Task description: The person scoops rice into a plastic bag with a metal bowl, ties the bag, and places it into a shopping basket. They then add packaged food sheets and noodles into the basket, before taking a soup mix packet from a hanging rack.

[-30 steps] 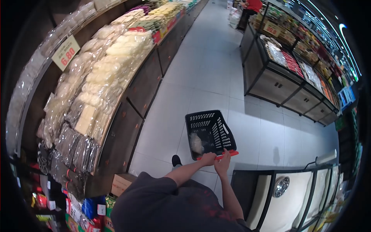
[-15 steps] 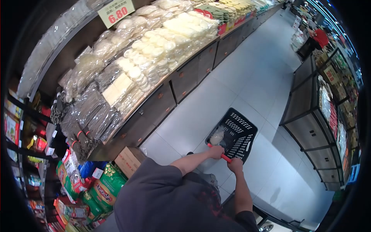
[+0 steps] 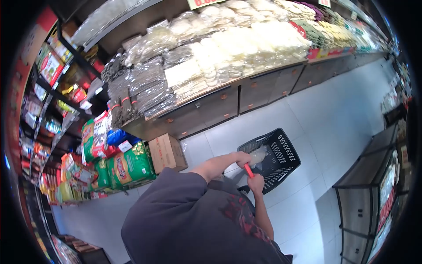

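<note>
A black shopping basket [image 3: 288, 152] with slotted sides is in front of me, just above the tiled floor or on it; I cannot tell which. Its red handle [image 3: 249, 170] points back toward my body. My left hand [image 3: 241, 159] is closed round the far end of this handle, close to the basket's rim. Lower along the same handle, my right hand [image 3: 256, 182] is closed too. Inside the basket lies a clear plastic bag with something pale [image 3: 258, 155] in it; its contents are too unclear to name.
Along the left runs a long wooden counter [image 3: 211, 112] stacked with wrapped pale and dark dried goods [image 3: 151, 83]. A cardboard box [image 3: 168, 152] and green sacks [image 3: 130, 166] stand on the floor at its near end. Another display unit [image 3: 361, 198] is at the right, across the tiled aisle [image 3: 307, 193].
The view has turned left, so the counter, box and sacks shift rightward in it. Both hands keep hold of the handle, and the basket has swung slightly toward the right.
</note>
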### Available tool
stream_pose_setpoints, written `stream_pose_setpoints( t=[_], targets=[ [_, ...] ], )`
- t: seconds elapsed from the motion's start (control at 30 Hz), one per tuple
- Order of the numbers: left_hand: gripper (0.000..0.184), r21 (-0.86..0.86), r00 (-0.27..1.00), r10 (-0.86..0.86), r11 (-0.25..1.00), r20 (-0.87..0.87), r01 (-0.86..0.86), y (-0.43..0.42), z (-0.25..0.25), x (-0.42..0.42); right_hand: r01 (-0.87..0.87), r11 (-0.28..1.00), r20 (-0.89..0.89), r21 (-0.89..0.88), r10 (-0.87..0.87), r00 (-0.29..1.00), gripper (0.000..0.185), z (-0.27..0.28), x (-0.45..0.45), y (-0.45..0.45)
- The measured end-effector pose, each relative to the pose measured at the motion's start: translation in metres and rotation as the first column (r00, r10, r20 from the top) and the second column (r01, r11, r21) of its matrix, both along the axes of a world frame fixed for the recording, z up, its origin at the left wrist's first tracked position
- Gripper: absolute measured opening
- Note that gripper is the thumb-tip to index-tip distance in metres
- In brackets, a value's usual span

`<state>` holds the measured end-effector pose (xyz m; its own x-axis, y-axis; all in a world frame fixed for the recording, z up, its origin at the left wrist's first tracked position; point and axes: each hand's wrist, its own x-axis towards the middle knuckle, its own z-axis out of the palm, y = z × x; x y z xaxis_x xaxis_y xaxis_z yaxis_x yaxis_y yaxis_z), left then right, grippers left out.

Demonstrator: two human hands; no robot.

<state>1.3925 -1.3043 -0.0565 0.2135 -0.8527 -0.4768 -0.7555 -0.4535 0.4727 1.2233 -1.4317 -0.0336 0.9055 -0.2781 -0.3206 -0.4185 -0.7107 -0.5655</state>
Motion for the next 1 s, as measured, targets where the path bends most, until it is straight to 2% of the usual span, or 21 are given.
stream_pose_setpoints(
  t=[0.07,0.1,0.2,0.23,0.27,0.33,0.37,0.43,0.47,0.53,0.57,0.63,0.67,0.7,0.73,0.77,0.8,0.87,0.9,1.0],
  targets=[
    [0.020,0.025,0.998,0.052,0.998,-0.044,-0.051,0.025,0.003,0.013,-0.037,0.999,-0.015,0.016,0.037,0.999,0.028,-0.001,0.006,0.016],
    [0.029,0.096,0.998,0.056,0.994,-0.035,-0.053,0.034,0.005,0.016,-0.059,0.997,-0.023,0.049,0.060,0.998,0.028,-0.009,0.013,0.024],
    [0.035,0.112,0.997,0.078,0.991,-0.030,-0.074,0.066,-0.005,0.024,-0.113,0.988,-0.033,0.108,0.117,0.993,0.029,-0.023,0.037,0.040],
    [0.042,0.112,0.982,0.184,0.978,-0.049,-0.178,0.074,-0.003,0.027,-0.108,0.988,-0.029,0.114,0.111,0.993,0.029,-0.023,0.046,0.043],
    [0.042,0.111,0.980,0.194,0.976,-0.053,-0.187,0.087,0.000,0.033,-0.094,0.988,-0.029,0.122,0.098,0.995,0.030,-0.024,0.053,0.048],
    [0.045,-0.213,0.943,0.329,0.919,-0.053,-0.333,0.117,0.022,0.048,-0.092,0.989,-0.067,0.118,0.100,0.993,0.029,-0.026,0.063,0.053],
    [0.056,-0.149,0.929,0.361,0.917,-0.085,-0.370,0.131,0.059,0.063,-0.102,0.991,-0.115,0.082,0.111,0.987,0.028,-0.022,0.069,0.055],
    [0.059,-0.342,0.911,0.411,0.862,0.035,-0.375,0.176,0.058,0.110,-0.104,0.994,-0.188,0.040,0.110,0.976,0.027,-0.020,0.089,0.061],
    [0.059,-0.341,0.873,0.481,0.836,0.076,-0.431,0.199,0.076,0.134,-0.098,0.995,-0.200,0.034,0.103,0.974,0.027,-0.025,0.091,0.067],
    [0.055,-0.372,0.769,0.628,0.746,0.119,-0.552,0.243,0.121,0.188,-0.118,0.988,-0.149,-0.099,0.103,0.983,0.026,-0.033,0.100,0.078],
    [0.050,-0.444,0.706,0.687,0.693,0.170,-0.568,0.264,0.132,0.215,-0.036,0.993,-0.211,-0.113,0.012,0.977,0.025,-0.012,0.108,0.090],
    [0.044,-0.540,0.560,0.804,0.568,0.201,-0.621,0.308,0.132,0.267,0.005,0.992,-0.237,-0.126,-0.035,0.971,0.025,-0.011,0.112,0.107],
    [0.048,-0.584,0.486,0.819,0.563,0.304,-0.585,0.324,0.150,0.285,0.047,0.991,-0.240,-0.128,-0.077,0.968,0.024,-0.011,0.116,0.110],
    [0.049,-0.593,0.419,0.843,0.537,0.339,-0.600,0.344,0.146,0.310,0.053,0.988,-0.249,-0.147,-0.089,0.964,0.024,-0.010,0.120,0.113],
    [0.056,-0.576,0.349,0.825,0.562,0.445,-0.594,0.359,0.141,0.329,0.061,0.989,-0.239,-0.137,-0.093,0.966,0.024,-0.009,0.122,0.117],
    [0.077,-0.535,0.359,0.812,0.577,0.461,-0.617,0.374,0.137,0.349,0.071,0.990,-0.231,-0.122,-0.098,0.968,0.024,-0.008,0.123,0.123],
    [0.077,-0.532,0.374,0.809,0.583,0.454,-0.614,0.381,0.135,0.361,0.083,0.991,-0.220,-0.104,-0.104,0.970,0.024,-0.011,0.122,0.130],
    [0.101,-0.361,0.319,0.732,0.605,0.602,-0.710,0.391,0.129,0.381,0.094,0.992,-0.237,-0.088,-0.112,0.965,0.024,-0.017,0.123,0.135],
    [0.109,-0.276,0.356,0.707,0.611,0.611,-0.742,0.397,0.124,0.392,0.117,0.989,-0.211,-0.086,-0.132,0.968,0.024,-0.017,0.126,0.139],
    [0.104,-0.271,0.387,0.671,0.660,0.633,-0.701,0.410,0.114,0.406,0.171,0.982,-0.182,-0.077,-0.182,0.966,0.023,-0.019,0.122,0.145]
  ],
)
